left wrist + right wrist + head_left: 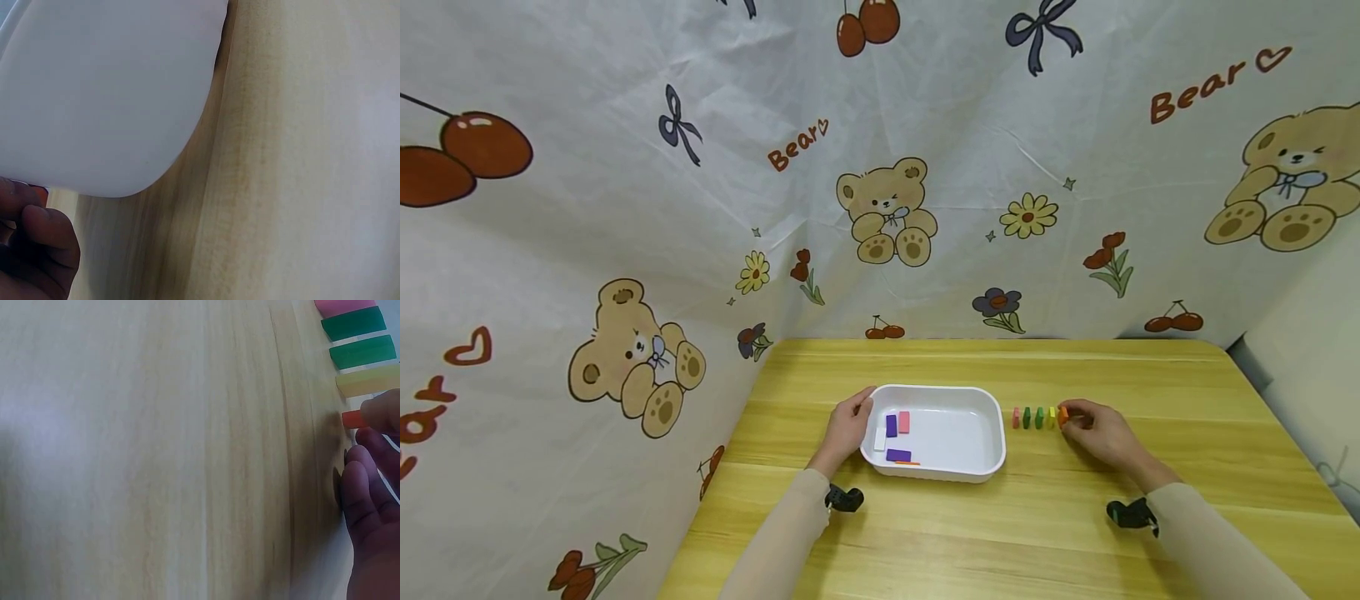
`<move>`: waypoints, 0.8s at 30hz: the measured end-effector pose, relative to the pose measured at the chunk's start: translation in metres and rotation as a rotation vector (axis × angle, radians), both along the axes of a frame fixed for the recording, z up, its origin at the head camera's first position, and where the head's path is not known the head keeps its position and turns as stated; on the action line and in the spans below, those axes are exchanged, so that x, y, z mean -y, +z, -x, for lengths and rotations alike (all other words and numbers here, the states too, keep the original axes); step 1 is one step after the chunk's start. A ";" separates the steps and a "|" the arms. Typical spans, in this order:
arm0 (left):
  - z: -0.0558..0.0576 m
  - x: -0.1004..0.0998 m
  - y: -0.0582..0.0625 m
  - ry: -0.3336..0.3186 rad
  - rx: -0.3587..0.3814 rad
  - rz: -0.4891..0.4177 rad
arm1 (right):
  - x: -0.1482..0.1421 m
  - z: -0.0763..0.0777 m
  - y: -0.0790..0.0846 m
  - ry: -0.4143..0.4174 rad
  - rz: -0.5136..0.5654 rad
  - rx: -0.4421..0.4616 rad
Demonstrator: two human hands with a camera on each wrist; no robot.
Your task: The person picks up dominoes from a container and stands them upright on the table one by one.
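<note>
Several thin coloured domino blocks stand upright in a row on the table: a pink block (1017, 417), two green blocks (354, 324), a yellow block (369, 380) and an orange block (352, 419). My right hand (1099, 429) pinches the orange one at the row's right end, between thumb and fingers, with its lower edge at the tabletop. My left hand (848, 427) grips the left end of a white plastic tray (955, 476). Inside the tray lie purple blocks (898, 455), a pink block (904, 422), a white block (880, 439) and an orange block (907, 463).
The wooden table (970, 542) extends around the tray and the row. A white curtain (955, 108) printed with bears and flowers hangs behind the table and along its left side. The tray's right wall stands close to the pink end of the row.
</note>
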State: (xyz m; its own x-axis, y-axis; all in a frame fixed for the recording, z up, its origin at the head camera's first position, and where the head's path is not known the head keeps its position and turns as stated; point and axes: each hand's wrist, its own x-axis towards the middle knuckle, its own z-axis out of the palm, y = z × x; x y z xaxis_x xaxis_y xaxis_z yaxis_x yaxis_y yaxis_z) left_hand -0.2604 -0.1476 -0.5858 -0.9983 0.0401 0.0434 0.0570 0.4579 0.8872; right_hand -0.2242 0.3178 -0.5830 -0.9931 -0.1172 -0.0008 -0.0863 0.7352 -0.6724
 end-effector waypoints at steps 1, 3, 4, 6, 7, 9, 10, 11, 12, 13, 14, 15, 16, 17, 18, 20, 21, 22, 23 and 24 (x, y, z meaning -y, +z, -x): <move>0.000 0.000 0.000 -0.001 -0.003 0.003 | 0.000 0.000 0.001 -0.002 0.003 0.004; 0.000 0.000 -0.001 0.000 0.001 0.008 | 0.000 0.000 0.002 -0.004 0.011 0.011; 0.000 0.000 -0.001 0.003 0.007 0.008 | 0.000 0.000 0.002 -0.003 0.013 0.013; 0.001 0.000 -0.001 0.007 0.012 0.012 | 0.000 -0.001 0.002 0.001 0.018 0.012; 0.001 0.000 -0.001 0.008 0.015 0.013 | -0.001 -0.001 0.003 0.003 0.020 0.008; 0.001 0.000 -0.001 0.007 0.007 0.012 | -0.002 -0.001 0.003 0.003 0.024 0.003; 0.001 0.000 -0.001 0.005 0.004 0.012 | -0.003 -0.002 0.003 0.002 0.024 0.001; 0.001 0.000 -0.001 0.003 0.001 0.010 | -0.004 -0.002 0.004 0.001 0.029 0.000; 0.001 0.000 -0.001 0.002 0.001 0.007 | -0.005 -0.003 0.004 -0.001 0.033 0.001; 0.001 0.000 -0.002 -0.001 -0.004 0.007 | -0.005 -0.003 0.005 -0.004 0.037 0.003; 0.001 0.000 -0.002 -0.002 -0.009 0.007 | -0.006 -0.003 0.005 -0.008 0.041 0.009; 0.002 0.000 -0.002 0.000 -0.008 0.006 | -0.007 -0.003 0.006 -0.011 0.048 0.011; 0.002 0.000 -0.002 0.000 -0.008 0.004 | -0.007 -0.003 0.007 -0.010 0.053 0.009; 0.001 0.000 -0.002 0.002 -0.011 0.003 | -0.008 -0.004 0.008 -0.007 0.060 0.005; 0.001 0.000 -0.001 0.004 -0.010 0.002 | -0.008 -0.004 0.009 -0.002 0.065 -0.004; 0.001 0.000 -0.001 0.005 -0.013 0.002 | -0.009 -0.003 0.011 -0.001 0.075 -0.028; 0.001 0.000 -0.001 0.007 -0.009 0.000 | -0.009 -0.003 0.012 0.004 0.080 -0.043; 0.001 0.000 0.000 0.007 -0.006 -0.001 | -0.010 -0.003 0.013 0.009 0.080 -0.058; 0.001 0.000 0.000 0.007 -0.004 -0.001 | -0.009 -0.003 0.014 0.012 0.079 -0.070; 0.001 0.000 0.000 0.007 0.000 -0.003 | -0.009 -0.003 0.015 0.010 0.077 -0.078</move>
State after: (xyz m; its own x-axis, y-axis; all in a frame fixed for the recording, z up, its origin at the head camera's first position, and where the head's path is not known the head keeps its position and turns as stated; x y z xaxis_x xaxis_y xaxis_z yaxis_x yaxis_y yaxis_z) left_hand -0.2616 -0.1472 -0.5857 -0.9985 0.0331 0.0437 0.0540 0.4556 0.8885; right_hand -0.2210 0.3272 -0.5681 -0.9887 -0.1234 0.0855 -0.1470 0.6802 -0.7181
